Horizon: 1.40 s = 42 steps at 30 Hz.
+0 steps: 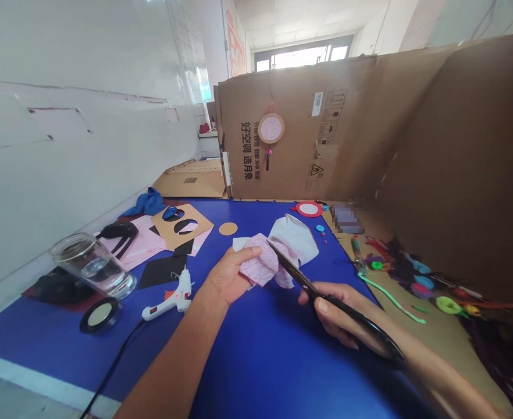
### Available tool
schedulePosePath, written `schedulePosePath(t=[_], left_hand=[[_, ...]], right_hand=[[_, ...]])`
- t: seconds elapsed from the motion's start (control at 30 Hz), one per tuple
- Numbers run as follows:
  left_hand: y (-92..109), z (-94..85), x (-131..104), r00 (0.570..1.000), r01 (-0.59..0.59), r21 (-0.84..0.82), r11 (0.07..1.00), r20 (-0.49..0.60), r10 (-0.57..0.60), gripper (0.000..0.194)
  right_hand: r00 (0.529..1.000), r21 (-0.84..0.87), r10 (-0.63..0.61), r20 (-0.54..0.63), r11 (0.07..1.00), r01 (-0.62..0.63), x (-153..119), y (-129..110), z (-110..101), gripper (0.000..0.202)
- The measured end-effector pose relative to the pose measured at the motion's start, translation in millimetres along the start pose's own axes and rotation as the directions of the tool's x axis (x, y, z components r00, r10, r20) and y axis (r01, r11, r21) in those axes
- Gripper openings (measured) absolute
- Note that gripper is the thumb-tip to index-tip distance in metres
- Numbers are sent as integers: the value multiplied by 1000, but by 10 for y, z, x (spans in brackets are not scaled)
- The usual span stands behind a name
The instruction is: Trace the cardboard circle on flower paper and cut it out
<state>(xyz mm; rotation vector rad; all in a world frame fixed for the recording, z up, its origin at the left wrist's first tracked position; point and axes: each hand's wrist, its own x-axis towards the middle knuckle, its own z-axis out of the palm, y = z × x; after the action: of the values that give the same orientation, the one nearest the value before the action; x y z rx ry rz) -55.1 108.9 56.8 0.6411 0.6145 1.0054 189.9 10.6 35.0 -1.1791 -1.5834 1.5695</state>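
Note:
My left hand (230, 276) pinches a piece of pale pink patterned fabric (260, 265) between thumb and fingers, above the blue tabletop. More of the fabric hangs in loose folds to the right, its whitish side showing. My right hand (341, 314) grips long black scissors (302, 279), with fingers wrapped round the handles. The blades point up and left and meet the fabric close to my left thumb. How far the blades are apart is hard to make out. A small tan disc (228, 228) lies just beyond my left hand.
A white glue gun (171, 299) with a cord, a glass of water (95, 267) and its lid (100, 314) stand left. Cardboard with cut holes (202, 224) lies behind them. A red-rimmed disc (309, 209), buttons (448, 305) and cords lie right. Cardboard walls (300, 145) rise behind.

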Motion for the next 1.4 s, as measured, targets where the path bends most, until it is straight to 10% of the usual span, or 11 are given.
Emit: schedulePosePath(t=[1.4], left_hand=[[16, -36, -2, 997, 11, 58, 998, 72, -15, 24]], right_hand=[[999, 14, -39, 34, 999, 38, -1, 74, -32, 75]])
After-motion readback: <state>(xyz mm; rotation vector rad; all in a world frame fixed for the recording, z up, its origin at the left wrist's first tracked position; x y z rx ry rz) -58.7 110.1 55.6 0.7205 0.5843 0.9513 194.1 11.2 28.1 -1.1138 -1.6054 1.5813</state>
